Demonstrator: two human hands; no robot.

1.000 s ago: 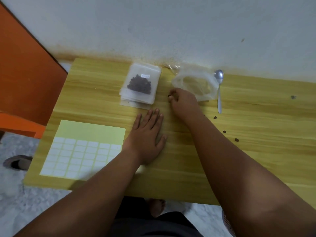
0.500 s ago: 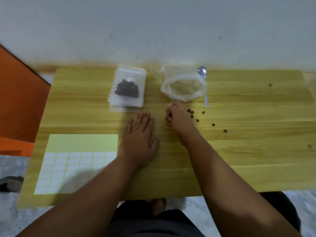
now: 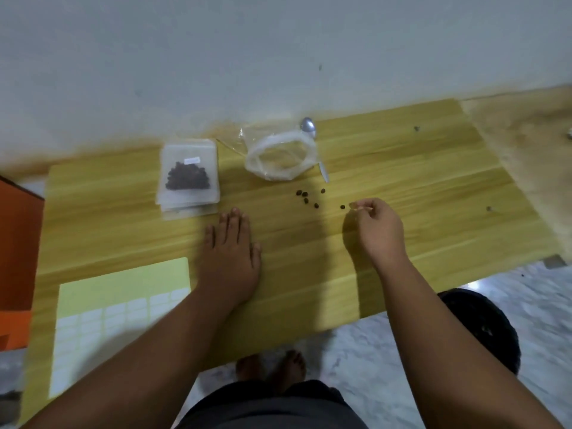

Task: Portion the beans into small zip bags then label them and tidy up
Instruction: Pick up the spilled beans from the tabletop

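A few loose beans are lying on the wooden table, just in front of the big clear bag and just to the left of the right hand. The right hand is sitting with its fingertips pinched close together beside one bean; I cannot tell if it is holding anything. The left hand is lying flat and open on the table, just below the stack of small zip bags. Half a second ago the right hand was closer to the middle, right under the big clear bag, and now it is sitting further to the right, past the little row of beans. The left hand is staying in the same spot. The beans are small, dark and round. The top small bag is holding a dark pile of beans and is wearing a white label. A spoon is lying behind the big bag, and a sheet of labels is lying near the left arm.
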